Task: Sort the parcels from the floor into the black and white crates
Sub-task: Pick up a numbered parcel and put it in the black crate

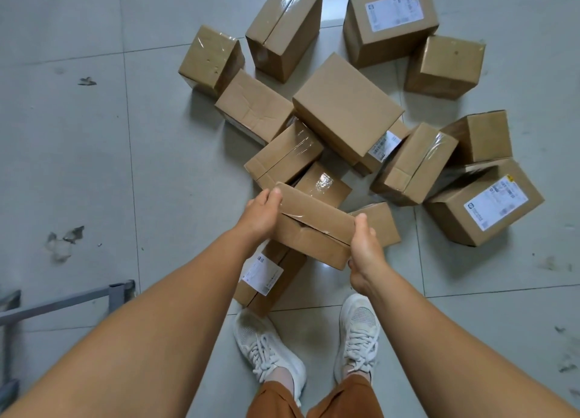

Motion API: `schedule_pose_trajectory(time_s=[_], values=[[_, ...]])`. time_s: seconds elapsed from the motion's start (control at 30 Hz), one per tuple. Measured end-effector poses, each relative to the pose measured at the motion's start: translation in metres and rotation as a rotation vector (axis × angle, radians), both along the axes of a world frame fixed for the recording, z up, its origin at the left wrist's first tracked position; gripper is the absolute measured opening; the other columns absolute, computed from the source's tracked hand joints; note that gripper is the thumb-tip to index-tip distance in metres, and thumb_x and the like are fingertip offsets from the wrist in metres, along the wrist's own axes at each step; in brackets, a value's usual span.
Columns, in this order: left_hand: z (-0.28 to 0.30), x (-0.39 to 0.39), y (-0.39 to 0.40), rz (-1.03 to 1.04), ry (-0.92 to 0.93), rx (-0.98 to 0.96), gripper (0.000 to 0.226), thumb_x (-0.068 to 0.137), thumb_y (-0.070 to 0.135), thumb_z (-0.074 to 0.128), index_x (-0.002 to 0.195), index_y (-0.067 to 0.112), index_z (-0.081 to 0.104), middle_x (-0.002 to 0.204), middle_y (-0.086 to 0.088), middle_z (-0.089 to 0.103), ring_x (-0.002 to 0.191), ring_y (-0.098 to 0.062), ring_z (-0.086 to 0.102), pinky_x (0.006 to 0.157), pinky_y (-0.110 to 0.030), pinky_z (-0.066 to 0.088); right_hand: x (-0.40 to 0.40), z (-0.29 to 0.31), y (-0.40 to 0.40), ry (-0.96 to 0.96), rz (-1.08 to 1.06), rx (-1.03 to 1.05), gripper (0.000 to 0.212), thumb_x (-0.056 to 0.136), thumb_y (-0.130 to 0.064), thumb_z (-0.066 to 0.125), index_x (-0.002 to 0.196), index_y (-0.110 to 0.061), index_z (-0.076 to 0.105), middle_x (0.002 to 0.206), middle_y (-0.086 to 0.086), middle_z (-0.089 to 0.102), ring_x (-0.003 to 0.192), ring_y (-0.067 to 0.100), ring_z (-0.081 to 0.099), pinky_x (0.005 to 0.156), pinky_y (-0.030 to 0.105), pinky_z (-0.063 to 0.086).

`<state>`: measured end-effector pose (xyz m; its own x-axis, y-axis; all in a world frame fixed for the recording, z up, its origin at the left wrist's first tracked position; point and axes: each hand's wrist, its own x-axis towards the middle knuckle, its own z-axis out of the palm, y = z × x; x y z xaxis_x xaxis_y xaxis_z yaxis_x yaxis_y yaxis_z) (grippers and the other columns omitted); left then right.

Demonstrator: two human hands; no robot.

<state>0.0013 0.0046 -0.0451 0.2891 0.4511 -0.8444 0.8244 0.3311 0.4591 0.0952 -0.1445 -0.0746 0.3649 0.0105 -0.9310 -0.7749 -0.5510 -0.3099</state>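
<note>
Lifting small parcel [315, 226] above floor [94, 166] pile | left hand [260, 216], right hand [365, 254] clamped on opposite ends, keeping it level | crates out of view

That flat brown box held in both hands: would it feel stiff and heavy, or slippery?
The held box probably stays stiff: it's cardboard keeping its shape between the left hand and right hand. Likely light, since an end-to-end grip suffices. The glossy tape on top may be a little slick.

The arms [175, 333] were bare, unsleeved. The person wore rust-brown trousers [314, 402] and white laced mesh trainers [266, 348].
</note>
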Motion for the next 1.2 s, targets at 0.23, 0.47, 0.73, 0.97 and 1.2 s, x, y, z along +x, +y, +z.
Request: schedule_pose_trajectory(time_s=[0.23,0.47,0.73,0.97,1.2], values=[[0.080,-0.002,0.004,0.193,0.011,0.065,0.053,0.096,0.057,0.026,0.129,0.021,0.048,0.127,-0.010,0.046,0.106,-0.022,0.050,0.083,-0.035,0.038,0.011,0.086,0.011,-0.052,-0.012,0.021,0.052,0.093,-0.058,0.032,0.133,-0.028,0.045,0.124,0.010,0.054,0.103,0.024,0.054,0.066,0.032,0.044],[0.184,-0.006,0.020,0.298,-0.126,0.144,0.035,0.098,0.045,0.040,0.122,0.025,0.055,0.118,-0.003,0.057,0.105,-0.019,0.053,0.081,-0.030,0.042,0.026,0.196,0.034,-0.110,0.105,0.123,0.036,0.100,-0.033,0.042,0.134,-0.023,0.047,0.105,0.006,0.061,0.081,0.013,0.056,0.053,0.022,0.041],[0.300,-0.025,0.032,0.371,-0.270,0.215,0.044,0.100,0.012,0.039,0.144,0.022,0.040,0.120,-0.002,0.050,0.102,-0.015,0.047,0.083,-0.026,0.043,0.022,0.304,0.063,-0.223,0.144,0.269,0.054,0.092,-0.012,0.053,0.141,-0.032,0.040,0.122,0.006,0.060,0.097,0.023,0.062,0.065,0.032,0.050],[0.380,-0.055,0.033,0.648,-0.325,0.384,0.037,0.095,0.027,0.050,0.131,0.019,0.053,0.122,-0.004,0.058,0.106,-0.019,0.054,0.081,-0.029,0.043,0.005,0.389,0.092,-0.262,0.248,0.408,0.058,0.090,-0.010,0.053,0.138,-0.040,0.041,0.122,0.002,0.060,0.108,0.025,0.059,0.097,0.050,0.048],[0.460,-0.095,0.024,0.853,-0.389,0.558,0.038,0.096,0.025,0.049,0.134,0.020,0.053,0.113,0.002,0.058,0.101,-0.016,0.054,0.080,-0.028,0.041,-0.026,0.474,0.118,-0.309,0.351,0.583,0.052,0.093,-0.004,0.048,0.136,-0.033,0.051,0.125,0.001,0.060,0.112,0.021,0.058,0.102,0.042,0.047]])
